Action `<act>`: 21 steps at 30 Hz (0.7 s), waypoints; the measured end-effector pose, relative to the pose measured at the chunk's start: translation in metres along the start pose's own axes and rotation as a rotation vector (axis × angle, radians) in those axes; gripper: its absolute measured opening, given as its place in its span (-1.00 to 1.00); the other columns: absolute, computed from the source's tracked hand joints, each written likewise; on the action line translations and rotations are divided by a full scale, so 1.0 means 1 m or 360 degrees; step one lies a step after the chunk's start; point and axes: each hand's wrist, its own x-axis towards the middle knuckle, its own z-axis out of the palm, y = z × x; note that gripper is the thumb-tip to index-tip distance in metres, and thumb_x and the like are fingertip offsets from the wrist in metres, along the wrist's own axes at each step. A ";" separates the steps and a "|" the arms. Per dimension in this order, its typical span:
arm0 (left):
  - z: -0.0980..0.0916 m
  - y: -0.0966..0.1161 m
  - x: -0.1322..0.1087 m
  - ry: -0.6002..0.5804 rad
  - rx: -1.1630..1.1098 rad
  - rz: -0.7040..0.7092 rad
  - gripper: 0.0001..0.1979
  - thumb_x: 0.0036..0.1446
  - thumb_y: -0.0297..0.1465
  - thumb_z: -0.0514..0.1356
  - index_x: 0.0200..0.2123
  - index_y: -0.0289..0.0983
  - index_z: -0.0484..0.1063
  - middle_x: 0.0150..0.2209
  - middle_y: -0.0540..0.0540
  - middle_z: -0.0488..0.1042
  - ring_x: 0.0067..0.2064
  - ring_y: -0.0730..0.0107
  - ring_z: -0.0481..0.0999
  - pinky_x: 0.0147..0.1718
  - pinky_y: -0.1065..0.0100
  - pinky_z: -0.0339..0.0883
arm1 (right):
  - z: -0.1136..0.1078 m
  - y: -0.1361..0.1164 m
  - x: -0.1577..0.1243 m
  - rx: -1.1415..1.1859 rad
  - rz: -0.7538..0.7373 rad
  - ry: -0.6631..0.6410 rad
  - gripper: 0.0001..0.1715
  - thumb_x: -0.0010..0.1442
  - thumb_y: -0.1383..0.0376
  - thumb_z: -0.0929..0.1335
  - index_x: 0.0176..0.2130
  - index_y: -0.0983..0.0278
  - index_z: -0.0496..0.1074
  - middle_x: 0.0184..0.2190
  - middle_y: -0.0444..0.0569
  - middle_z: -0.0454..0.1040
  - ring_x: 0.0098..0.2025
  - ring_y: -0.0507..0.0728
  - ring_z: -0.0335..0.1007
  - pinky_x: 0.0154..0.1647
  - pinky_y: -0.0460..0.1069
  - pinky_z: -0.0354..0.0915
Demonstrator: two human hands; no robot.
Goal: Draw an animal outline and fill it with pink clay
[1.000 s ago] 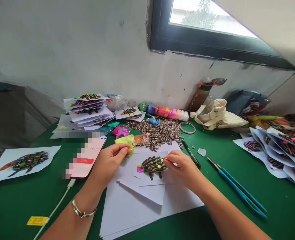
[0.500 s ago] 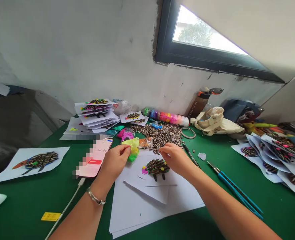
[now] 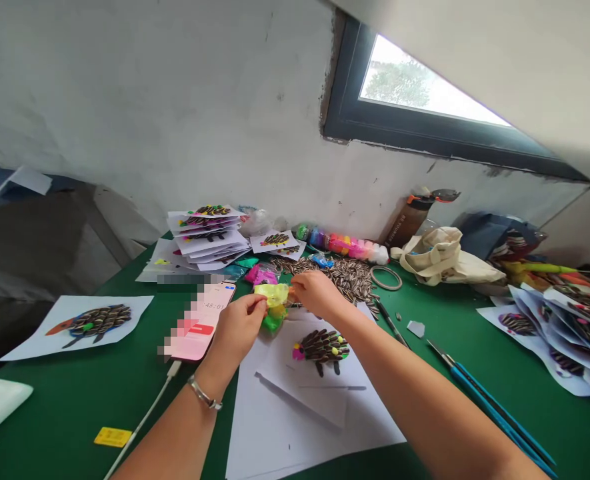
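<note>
My left hand (image 3: 239, 327) is closed in a pinch on a yellow-green clay packet (image 3: 273, 301) just left of the paper. My right hand (image 3: 315, 292) has reached across to the same packet, fingers pinched at its right end beside an orange packet. Below them a hedgehog picture made of sunflower seeds (image 3: 322, 345) with coloured clay dots lies on a white sheet (image 3: 295, 413) atop a paper stack. A pile of loose striped sunflower seeds (image 3: 349, 275) lies behind my right hand.
A phone (image 3: 199, 320) on a white cable lies left of my hands. Stacked finished seed pictures (image 3: 205, 233) stand at the back left, one more (image 3: 92, 321) at far left, several at right (image 3: 565, 320). Clay tubs (image 3: 347, 245), tape ring (image 3: 385, 277), pen, blue cutters (image 3: 495, 407), cloth bag (image 3: 447, 257), bottle.
My right hand left the seed hedgehog and moved up and left to the clay packet held in my left hand. The view has shifted left and down slightly.
</note>
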 end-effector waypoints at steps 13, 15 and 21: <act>0.001 -0.001 0.000 -0.0034 -0.0116 0.0009 -0.68 0.12 -0.21 0.11 -0.21 -0.24 0.56 -0.27 -0.12 0.63 -0.24 0.17 0.60 -0.29 0.30 0.42 | 0.033 -0.013 0.076 0.0352 0.0273 -0.0010 -0.84 0.08 0.32 0.33 -0.42 0.28 0.53 -0.45 0.00 0.54 -0.39 0.12 0.38 -0.41 -0.07 0.13; 0.001 0.000 0.000 -0.0040 -0.0126 -0.0005 -0.69 0.12 -0.22 0.12 -0.21 -0.24 0.57 -0.27 -0.12 0.63 -0.25 0.16 0.60 -0.30 0.30 0.42 | 0.033 -0.012 0.079 0.0425 0.0284 0.0018 -0.89 -0.01 0.40 0.35 -0.46 0.28 0.52 -0.51 -0.04 0.51 -0.42 0.10 0.36 -0.42 -0.08 0.12; 0.000 0.006 -0.003 0.0073 -0.0238 -0.0034 -0.71 0.13 -0.20 0.14 -0.23 -0.25 0.55 -0.31 -0.12 0.62 -0.26 0.17 0.59 -0.29 0.28 0.42 | 0.001 0.003 0.062 0.0703 0.0294 0.0384 -0.80 0.05 0.34 0.27 -0.33 0.30 0.47 -0.45 -0.10 0.46 -0.37 0.06 0.29 -0.37 -0.08 0.17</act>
